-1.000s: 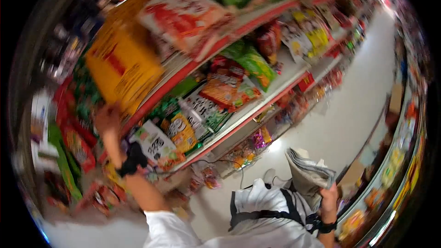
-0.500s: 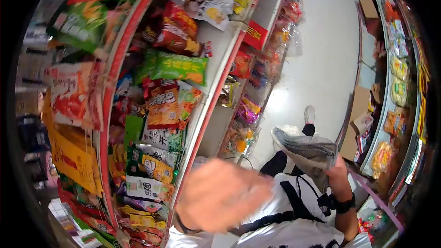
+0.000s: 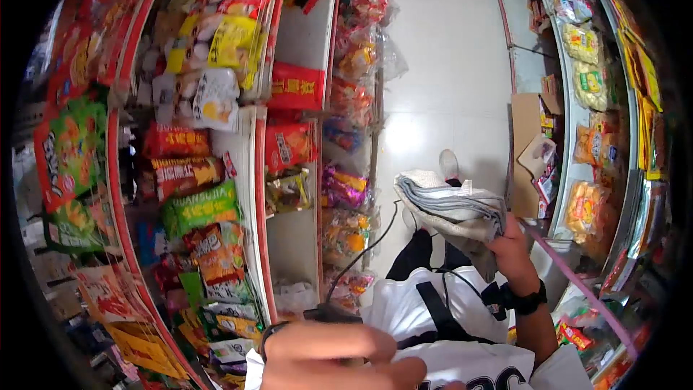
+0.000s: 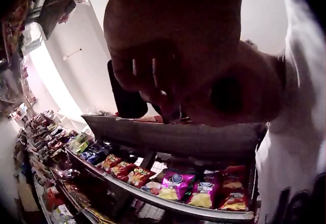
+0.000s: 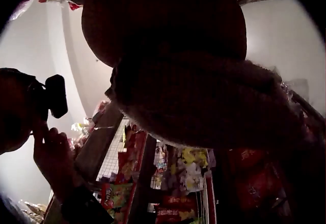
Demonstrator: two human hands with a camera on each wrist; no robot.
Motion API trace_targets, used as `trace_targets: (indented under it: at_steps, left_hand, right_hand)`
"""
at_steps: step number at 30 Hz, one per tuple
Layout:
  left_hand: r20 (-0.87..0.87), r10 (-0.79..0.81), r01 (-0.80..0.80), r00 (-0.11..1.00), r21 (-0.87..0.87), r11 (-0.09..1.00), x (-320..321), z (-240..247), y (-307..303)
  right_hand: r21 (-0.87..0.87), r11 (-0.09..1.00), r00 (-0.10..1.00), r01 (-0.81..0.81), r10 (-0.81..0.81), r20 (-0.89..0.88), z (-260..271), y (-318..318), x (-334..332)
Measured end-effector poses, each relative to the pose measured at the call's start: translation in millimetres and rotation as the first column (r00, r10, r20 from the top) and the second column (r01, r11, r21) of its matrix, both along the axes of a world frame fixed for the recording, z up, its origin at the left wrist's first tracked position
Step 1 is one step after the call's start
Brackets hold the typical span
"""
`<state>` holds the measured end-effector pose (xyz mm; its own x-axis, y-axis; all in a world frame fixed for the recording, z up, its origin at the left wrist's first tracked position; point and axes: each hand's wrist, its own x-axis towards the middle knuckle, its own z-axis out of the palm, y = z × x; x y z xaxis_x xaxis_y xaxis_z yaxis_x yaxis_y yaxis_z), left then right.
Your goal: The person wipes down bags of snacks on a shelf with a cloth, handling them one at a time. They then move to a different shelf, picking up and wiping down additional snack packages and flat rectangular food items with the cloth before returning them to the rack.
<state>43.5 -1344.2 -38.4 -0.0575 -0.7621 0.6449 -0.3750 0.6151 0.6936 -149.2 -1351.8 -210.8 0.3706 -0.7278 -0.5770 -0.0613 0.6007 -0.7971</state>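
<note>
My right hand (image 3: 514, 249) grips one end of a folded grey and beige cloth (image 3: 451, 206) in front of my body. Its layered folds fan out to the left in the head view. In the right wrist view the cloth (image 5: 204, 102) is a dark shape with a fuzzy lower edge, below the shadowed hand (image 5: 163, 20). My left hand (image 3: 328, 350) is raised close to the head camera, holding nothing, its fingers loosely bent. The right wrist view shows this left hand (image 5: 56, 155) up by my face, fingertips beside it.
Shelves of snack bags (image 3: 202, 206) line the left side, with a red packet (image 3: 296, 87) on a lower shelf. On the right stand a cardboard box (image 3: 528, 152) and more bagged snacks (image 3: 585, 206). Pale floor (image 3: 440, 65) runs between them. A purple strap (image 3: 577, 282) slants across the lower right.
My left hand has left the yellow package on the shelf and come up near the head camera. The view has turned right toward the aisle. My right hand keeps its grip on the folded cloth.
</note>
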Motion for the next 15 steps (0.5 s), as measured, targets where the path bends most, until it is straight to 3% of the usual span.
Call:
trace_targets:
  at_steps: [3,6,7,10,11,14,15]
  left_hand:
    - [0.025,-0.148,0.13,0.989,0.347,0.929,10,5,-37]
    - [0.489,-0.104,0.033,0.866,0.152,0.988,-3,-38,-76]
    - [0.583,-0.124,-0.022,0.803,0.237,0.971,-7,-51,-80]
    - [0.524,-0.226,-0.054,0.822,0.466,0.883,-6,-100,-83]
    - [0.515,-0.232,-0.066,0.825,0.497,0.865,-2,-115,-80]
    - [0.451,-0.141,-0.178,0.881,0.593,0.785,15,-158,-54]
    - [0.441,-0.111,-0.223,0.891,0.637,0.738,19,-164,-44]
  right_hand:
    - [-0.014,0.999,0.998,0.048,-0.047,0.044,6,-45,-6]
    - [-0.043,0.996,0.982,0.076,-0.067,0.179,2,-92,-19]
    - [-0.092,0.99,0.988,0.11,-0.1,0.115,8,-106,-20]
    - [-0.106,0.993,0.989,0.052,-0.066,-0.135,10,-142,-40]
    - [-0.123,0.978,0.981,0.171,-0.158,0.109,8,-150,-40]
    - [-0.095,0.953,0.946,0.289,-0.269,0.183,7,-170,-44]
    - [-0.152,0.975,0.986,0.165,-0.168,-0.007,-19,-175,-62]
